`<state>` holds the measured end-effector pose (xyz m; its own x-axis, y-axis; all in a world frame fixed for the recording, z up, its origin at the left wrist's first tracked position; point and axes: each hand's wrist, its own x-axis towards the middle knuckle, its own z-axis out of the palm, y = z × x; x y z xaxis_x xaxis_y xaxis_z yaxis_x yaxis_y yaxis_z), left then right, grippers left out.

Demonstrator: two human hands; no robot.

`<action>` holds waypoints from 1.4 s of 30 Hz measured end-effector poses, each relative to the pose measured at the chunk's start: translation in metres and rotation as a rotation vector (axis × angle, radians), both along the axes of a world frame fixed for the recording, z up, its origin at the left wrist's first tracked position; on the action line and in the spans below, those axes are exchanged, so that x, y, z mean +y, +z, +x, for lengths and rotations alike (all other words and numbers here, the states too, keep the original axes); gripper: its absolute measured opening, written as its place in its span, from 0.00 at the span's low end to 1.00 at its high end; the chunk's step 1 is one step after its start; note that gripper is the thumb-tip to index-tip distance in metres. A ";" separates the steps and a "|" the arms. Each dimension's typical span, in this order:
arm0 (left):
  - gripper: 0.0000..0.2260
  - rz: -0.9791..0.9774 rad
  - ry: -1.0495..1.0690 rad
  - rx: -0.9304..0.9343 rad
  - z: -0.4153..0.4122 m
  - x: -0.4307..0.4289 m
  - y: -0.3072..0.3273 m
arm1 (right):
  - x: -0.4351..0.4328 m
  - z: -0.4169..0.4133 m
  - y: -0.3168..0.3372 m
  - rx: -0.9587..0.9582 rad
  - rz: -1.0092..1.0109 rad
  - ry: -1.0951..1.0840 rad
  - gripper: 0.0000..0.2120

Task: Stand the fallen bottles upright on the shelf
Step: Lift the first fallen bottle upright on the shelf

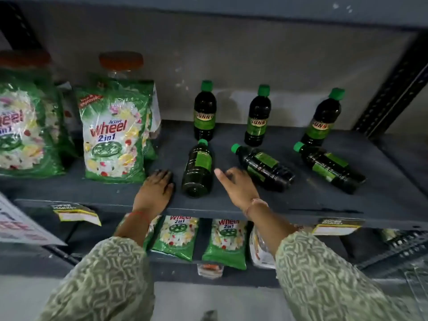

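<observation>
Three dark bottles with green caps lie on their sides on the grey shelf [312, 200]: a left one [198, 170], a middle one [264, 166] and a right one [328, 166]. Behind them three like bottles stand upright: left [205, 112], middle [257, 117], right [323, 119]. My left hand [155, 188] rests flat on the shelf just left of the left fallen bottle, holding nothing. My right hand [238, 186] hovers open between the left and middle fallen bottles, touching neither that I can tell.
Green Wheel detergent bags [115, 133] stand on the shelf's left half, more at the far left [23, 126], with orange-lidded jars [121, 62] behind. More bags [201, 237] fill the shelf below. A perforated black upright [393, 89] bounds the right side.
</observation>
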<state>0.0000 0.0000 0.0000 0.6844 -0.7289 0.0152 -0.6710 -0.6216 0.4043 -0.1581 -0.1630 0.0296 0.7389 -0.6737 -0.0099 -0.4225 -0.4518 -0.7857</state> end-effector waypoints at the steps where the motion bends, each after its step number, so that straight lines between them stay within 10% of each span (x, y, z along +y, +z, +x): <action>1: 0.35 0.031 -0.021 -0.024 0.001 -0.001 -0.002 | 0.004 0.013 0.007 -0.003 0.095 -0.006 0.21; 6: 0.38 0.019 -0.065 -0.154 0.000 -0.002 -0.011 | 0.014 0.072 0.032 0.142 0.437 -0.119 0.41; 12: 0.36 0.039 -0.102 -0.162 0.004 -0.003 -0.014 | 0.004 0.090 0.014 0.008 0.381 -0.168 0.23; 20: 0.36 0.061 -0.106 -0.179 0.003 -0.002 -0.014 | -0.008 0.063 0.007 -0.302 -0.154 -0.242 0.39; 30: 0.27 0.127 -0.016 -0.082 -0.008 -0.018 -0.006 | 0.002 0.045 -0.016 -0.336 -0.084 -0.271 0.48; 36: 0.26 0.140 0.002 -0.082 -0.010 -0.019 -0.004 | -0.008 0.037 -0.018 -0.339 0.068 -0.195 0.36; 42: 0.26 0.171 0.017 -0.044 -0.010 -0.024 -0.001 | 0.000 0.050 -0.016 -0.287 -0.009 -0.188 0.50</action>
<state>-0.0098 -0.0244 -0.0013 0.6978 -0.7121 -0.0779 -0.6748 -0.6899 0.2619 -0.1076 -0.1632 0.0136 0.5734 -0.7976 0.1873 -0.2612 -0.3947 -0.8809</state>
